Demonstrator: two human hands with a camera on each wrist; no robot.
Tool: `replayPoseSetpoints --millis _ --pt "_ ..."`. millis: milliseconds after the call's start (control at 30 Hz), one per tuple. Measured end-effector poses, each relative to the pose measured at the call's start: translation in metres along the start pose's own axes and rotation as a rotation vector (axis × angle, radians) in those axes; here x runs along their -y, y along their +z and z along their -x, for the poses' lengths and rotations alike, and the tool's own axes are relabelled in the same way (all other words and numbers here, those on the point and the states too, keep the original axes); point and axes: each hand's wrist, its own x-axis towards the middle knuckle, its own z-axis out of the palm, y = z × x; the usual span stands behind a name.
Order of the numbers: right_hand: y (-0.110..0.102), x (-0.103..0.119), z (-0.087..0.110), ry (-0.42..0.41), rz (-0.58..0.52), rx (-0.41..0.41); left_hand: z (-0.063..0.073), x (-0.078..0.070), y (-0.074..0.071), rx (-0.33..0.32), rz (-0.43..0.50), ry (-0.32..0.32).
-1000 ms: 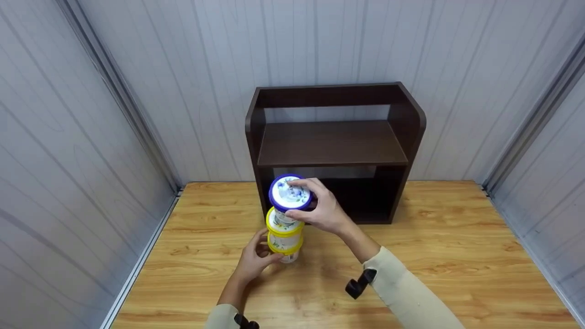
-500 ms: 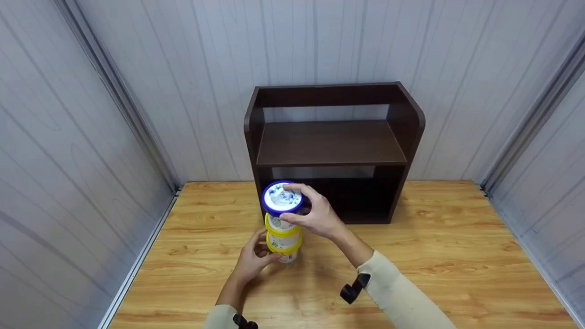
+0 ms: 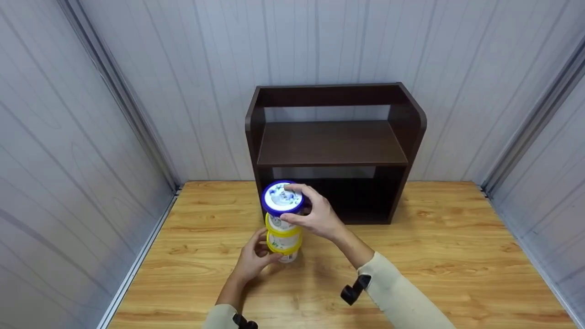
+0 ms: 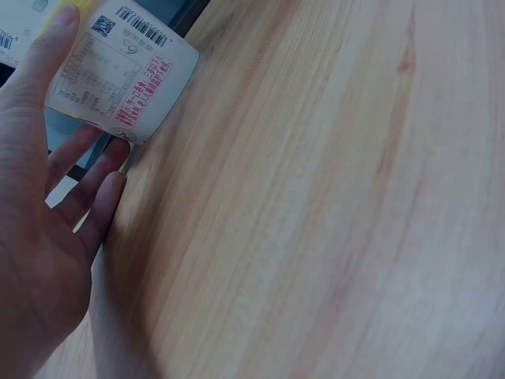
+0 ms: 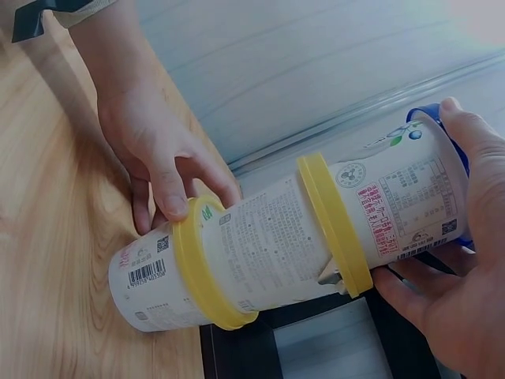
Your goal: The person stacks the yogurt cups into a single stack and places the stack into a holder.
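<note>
From where I stand, the work looks like the last part of topping off a stack: the right hand (image 3: 318, 217) grips the blue-lidded tub (image 5: 406, 193) near its top, thumb and fingers spread about as wide as the lid, and the tub sits on the yellow lid (image 5: 335, 225) of the middle tub (image 5: 268, 241). That one stands on the bottom tub (image 5: 158, 284), also lidded in yellow, which rests on the tabletop (image 3: 411, 274) in front of the dark brown shelf (image 3: 333, 144). Low down, the left hand (image 3: 251, 260) steadies the stack, its thumb against the bottom tub just by the lid and the other fingers bent loosely on the far side; how firmly it presses I can't tell. The three tubs look roughly in line, so I'd judge the next move calls for a light touch: check that the top base sits square, then loosen the right hand straight up without dragging the blue rim sideways, the left hand bracing meanwhile. Compared with a second ago, the blue-lidded tub has come nearer the person and a little leftward, and now hides most of the middle lid from above; the left hand has hardly shifted. Against half a second ago, almost nothing differs.
</note>
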Motion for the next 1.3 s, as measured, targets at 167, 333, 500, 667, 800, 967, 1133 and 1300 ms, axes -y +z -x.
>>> replayPoseSetpoints --millis 167,333,500,667,800,967,1133,1300 --pt "-0.004 -0.002 0.002 -0.009 -0.017 -0.008 -0.001 0.001 -0.001 0.002 0.0 0.004" --pt "-0.009 -0.008 0.007 -0.028 0.023 -0.021 0.0 0.003 -0.001 -0.009 -0.01 0.003" --pt "-0.014 -0.013 0.012 -0.021 0.006 -0.048 0.001 0.002 -0.001 -0.005 -0.003 0.008" --pt "-0.016 -0.018 0.017 -0.02 -0.039 -0.078 0.001 -0.001 -0.001 -0.006 -0.019 0.013" --pt "-0.015 -0.019 0.022 -0.009 -0.045 -0.087 0.002 0.0 -0.001 -0.016 -0.046 0.008" --pt "-0.015 -0.007 0.032 0.025 -0.064 -0.075 0.001 0.001 -0.001 -0.014 -0.032 0.0" --pt "-0.012 -0.017 0.038 0.06 -0.066 -0.046 0.001 0.001 -0.001 -0.019 -0.029 -0.008" --pt "-0.004 -0.055 0.045 0.099 -0.077 -0.024 0.001 0.001 0.0 -0.022 -0.042 -0.006"
